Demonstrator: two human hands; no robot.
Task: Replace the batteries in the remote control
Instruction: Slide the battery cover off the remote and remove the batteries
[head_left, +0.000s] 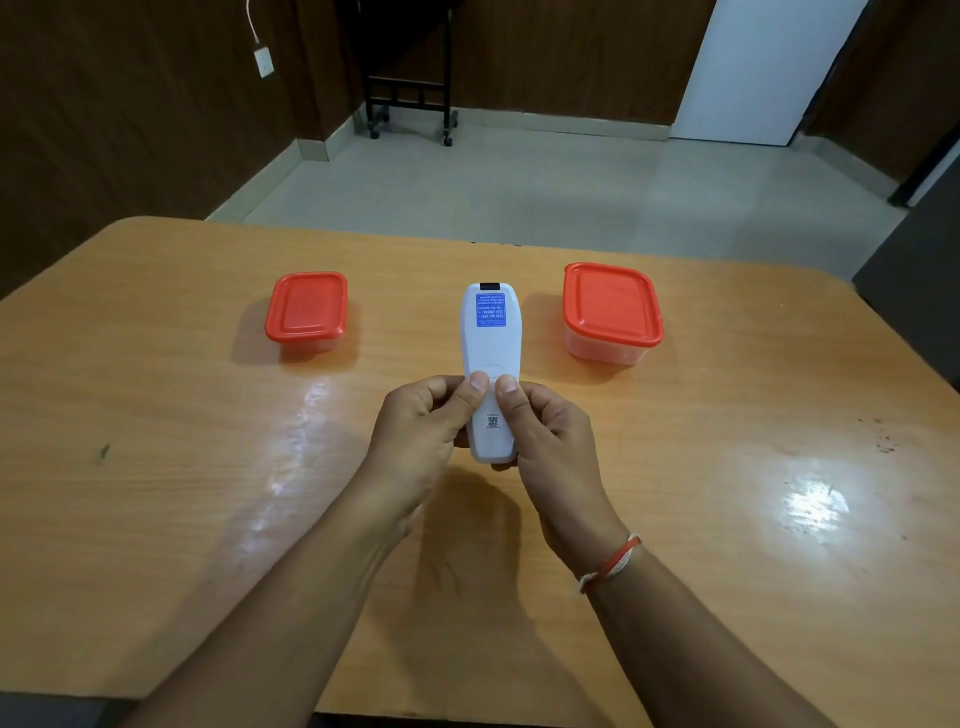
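A white remote control (489, 345) is held back side up above the middle of the wooden table (156, 415), its far end pointing away from me. A blue sticker sits near its far end and a small code label near its near end. My left hand (421, 436) grips its near left side and my right hand (545, 441) grips its near right side. Both thumbs press side by side on the battery cover, which looks closed. No batteries are visible.
Two clear plastic boxes with red lids stand on the table beyond the remote: a smaller box (307, 312) at the left and a larger box (612, 312) at the right. The table's far edge lies just behind them, with floor beyond.
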